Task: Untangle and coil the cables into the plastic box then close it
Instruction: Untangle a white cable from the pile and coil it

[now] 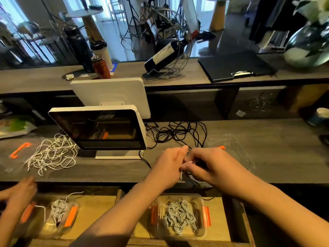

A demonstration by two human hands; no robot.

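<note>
On the grey wooden tabletop, centre frame, a black cable tangle trails upward from both hands; left hand and right hand apparently pinch its near end; the plastic box sits below.

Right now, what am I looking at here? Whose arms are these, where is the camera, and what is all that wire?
No machine: a person wears one camera on the head, looking down. The left hand and right hand meet over a counter, both gripping a black cable that trails back in a tangle. A white cable lies loose at left, beside a screen. Below, a clear plastic box with orange clips holds coiled grey cables. Its lid seems to lie by the right hand. Another person's hand works at far left.
</note>
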